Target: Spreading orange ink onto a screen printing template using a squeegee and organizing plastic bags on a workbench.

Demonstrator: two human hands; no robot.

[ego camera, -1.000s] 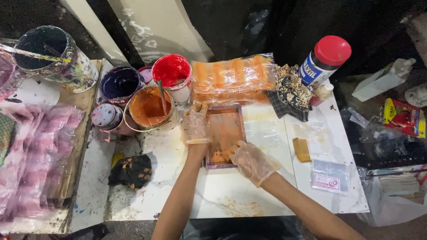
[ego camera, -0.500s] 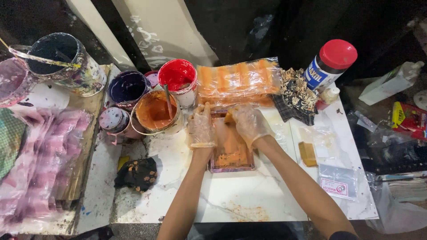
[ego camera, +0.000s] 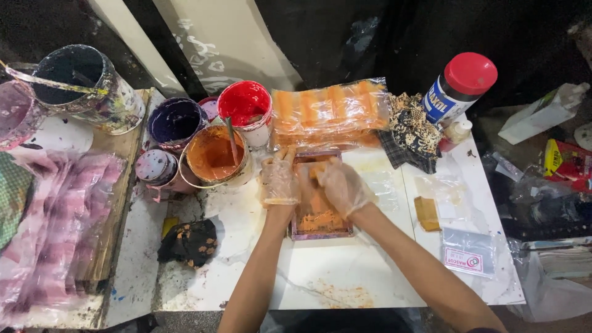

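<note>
Tray (ego camera: 320, 225) smeared orange lies under both gloved hands, left hand (ego camera: 279, 180) and right hand (ego camera: 341, 185).

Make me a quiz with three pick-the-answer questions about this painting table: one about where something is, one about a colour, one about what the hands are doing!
1. Where is the small frame?
A. on the white table
B. inside the red pot
C. on the floor

2. What colour is the paint in the pot with the stick in it?
A. green
B. orange
C. white

3. How are the left hand and right hand?
A. bare
B. holding a brush
C. in thin clear gloves, on the frame

Answers: A, the frame lies flat on the table; B, orange paint fills that pot; C, both gloved hands rest on the frame's far end.
</note>
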